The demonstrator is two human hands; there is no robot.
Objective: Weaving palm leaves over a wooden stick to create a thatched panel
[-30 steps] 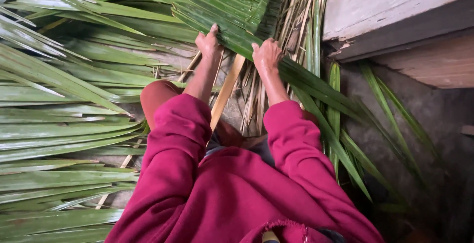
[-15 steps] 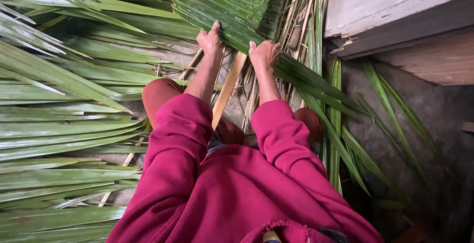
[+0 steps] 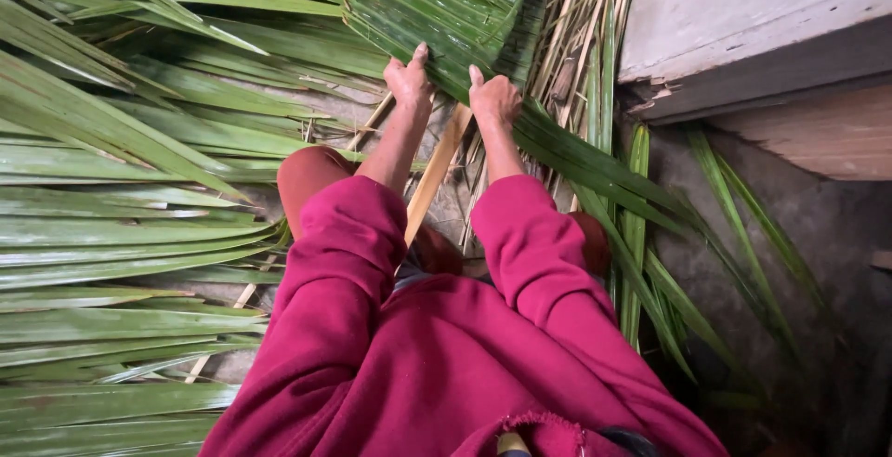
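- Bundle of green palm leaves [image 3: 437, 20]: long, narrow, glossy blades packed side by side, fanned flat from 12 o'clock toward 4 o'clock.
- Pale wooden slat [image 3: 435, 174]: straight, lying slanted beneath the leaves.

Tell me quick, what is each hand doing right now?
Left hand: fingers stretched flat, pressing on the bundle of green palm leaves.
Right hand: curled over the same leaves; whether it truly clamps them cannot be told.
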